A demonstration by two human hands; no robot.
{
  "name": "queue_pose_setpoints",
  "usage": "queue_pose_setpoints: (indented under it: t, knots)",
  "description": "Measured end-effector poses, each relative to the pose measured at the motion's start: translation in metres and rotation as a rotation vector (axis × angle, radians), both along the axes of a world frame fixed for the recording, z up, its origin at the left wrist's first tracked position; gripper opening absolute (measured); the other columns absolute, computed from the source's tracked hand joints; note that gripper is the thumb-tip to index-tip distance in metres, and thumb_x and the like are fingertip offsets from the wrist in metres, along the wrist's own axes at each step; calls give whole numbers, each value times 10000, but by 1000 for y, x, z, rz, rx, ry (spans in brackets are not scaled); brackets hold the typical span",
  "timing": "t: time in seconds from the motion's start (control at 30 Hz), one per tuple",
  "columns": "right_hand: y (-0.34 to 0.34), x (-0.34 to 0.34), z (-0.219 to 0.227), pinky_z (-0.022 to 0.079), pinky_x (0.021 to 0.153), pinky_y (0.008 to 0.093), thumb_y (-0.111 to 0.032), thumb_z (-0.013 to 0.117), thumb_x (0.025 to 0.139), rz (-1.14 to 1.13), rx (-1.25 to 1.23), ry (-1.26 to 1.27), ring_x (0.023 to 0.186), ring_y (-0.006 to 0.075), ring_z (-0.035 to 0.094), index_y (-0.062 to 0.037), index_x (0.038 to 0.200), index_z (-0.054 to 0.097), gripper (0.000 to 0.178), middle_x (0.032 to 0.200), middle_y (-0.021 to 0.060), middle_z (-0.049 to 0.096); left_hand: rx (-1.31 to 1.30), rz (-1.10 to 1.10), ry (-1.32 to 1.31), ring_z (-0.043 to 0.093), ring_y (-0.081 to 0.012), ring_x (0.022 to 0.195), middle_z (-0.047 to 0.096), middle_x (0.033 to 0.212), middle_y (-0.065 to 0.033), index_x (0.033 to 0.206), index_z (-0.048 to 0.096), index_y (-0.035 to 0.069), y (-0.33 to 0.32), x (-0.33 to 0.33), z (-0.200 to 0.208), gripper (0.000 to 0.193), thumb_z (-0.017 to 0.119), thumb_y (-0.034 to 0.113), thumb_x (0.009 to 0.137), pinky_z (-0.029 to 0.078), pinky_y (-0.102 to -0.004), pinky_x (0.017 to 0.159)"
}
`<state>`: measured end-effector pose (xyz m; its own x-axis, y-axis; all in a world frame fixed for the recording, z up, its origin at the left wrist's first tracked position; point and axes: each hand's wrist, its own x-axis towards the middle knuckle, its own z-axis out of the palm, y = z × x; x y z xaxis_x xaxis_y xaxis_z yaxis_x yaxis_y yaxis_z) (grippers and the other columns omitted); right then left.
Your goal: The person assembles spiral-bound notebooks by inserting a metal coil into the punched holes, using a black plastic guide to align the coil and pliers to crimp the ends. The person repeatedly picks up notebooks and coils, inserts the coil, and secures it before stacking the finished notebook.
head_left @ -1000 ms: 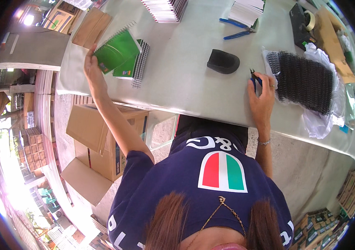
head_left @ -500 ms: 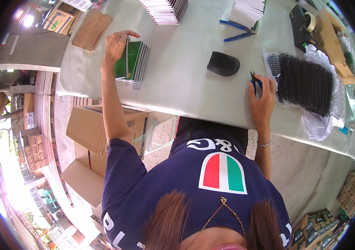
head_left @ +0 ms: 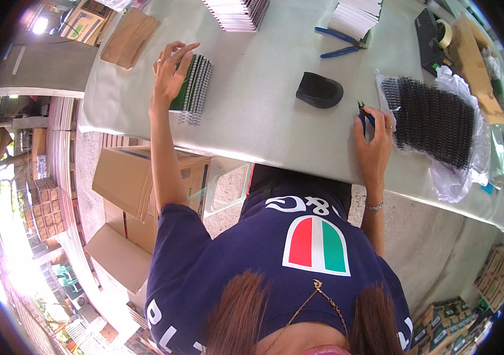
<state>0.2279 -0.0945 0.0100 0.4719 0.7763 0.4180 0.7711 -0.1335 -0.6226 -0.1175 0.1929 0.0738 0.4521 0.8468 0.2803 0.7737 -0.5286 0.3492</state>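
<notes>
At the left of the table, my left hand point(head_left: 171, 74) rests on a stack of green spiral notebooks point(head_left: 196, 87), fingers stretched out and covering much of the top cover. White wire coils run along the stack's right side, with loose coil ends sticking out toward me. My right hand point(head_left: 374, 139) is closed around small blue-handled pliers point(head_left: 365, 115), their dark jaws pointing away from me. It lies on the table beside a bundle of black spiral coils point(head_left: 432, 118) on a white plastic bag point(head_left: 450, 183). A black rounded pad-like block point(head_left: 319, 90) sits between my hands.
At the back stand two stacks of white-paged books point(head_left: 237, 13) point(head_left: 353, 19), with larger blue-handled pliers point(head_left: 340, 44) by the right one. Wooden boards point(head_left: 130, 38) lie far left. A tape dispenser point(head_left: 432, 41) stands far right. Open cardboard boxes point(head_left: 125, 183) are below the table's left edge.
My left hand has shifted right over the stack. The top notebook, earlier offset to the left, now lies in line with the others. My right hand keeps its hold on the pliers.
</notes>
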Motion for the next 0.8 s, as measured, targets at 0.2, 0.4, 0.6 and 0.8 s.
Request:
queue_pose_setpoints:
  t: [0.2, 0.4, 0.6, 0.8]
  knots:
    - [1, -2, -2, 461, 932, 425, -127, 687, 887, 12, 0, -3, 1078, 345, 580, -56, 1159, 623, 288, 1124, 170, 596, 45, -67, 54, 444, -303, 1343, 502, 1424, -83, 1347, 641, 257, -6, -4, -12, 473, 393, 523, 1044, 264, -485, 1159]
    - [9, 3, 13, 450, 940, 417, -130, 659, 916, 84, 32, -4, 1057, 327, 583, -43, 1107, 666, 210, 1103, 162, 607, 60, -112, 29, 514, -286, 1275, 590, 1336, -84, 1324, 652, 208, -5, 5, -18, 454, 381, 464, 1065, 323, -460, 1121]
    - [58, 63, 77, 464, 954, 363, -187, 645, 964, 106, 227, 7, 1042, 261, 628, -7, 1097, 676, 226, 1104, 151, 665, 37, -175, -67, 561, -281, 1209, 671, 1214, -84, 1260, 677, 137, -1, 3, -19, 436, 386, 400, 1072, 338, -467, 1093]
    - [142, 108, 152, 475, 811, 270, -275, 669, 951, 200, 586, 253, 918, 135, 591, -76, 1348, 549, 460, 1000, 33, 629, 64, -171, -50, 586, -322, 1146, 660, 1206, -154, 1245, 673, 72, -3, 7, -16, 399, 405, 310, 1068, 386, -437, 1047]
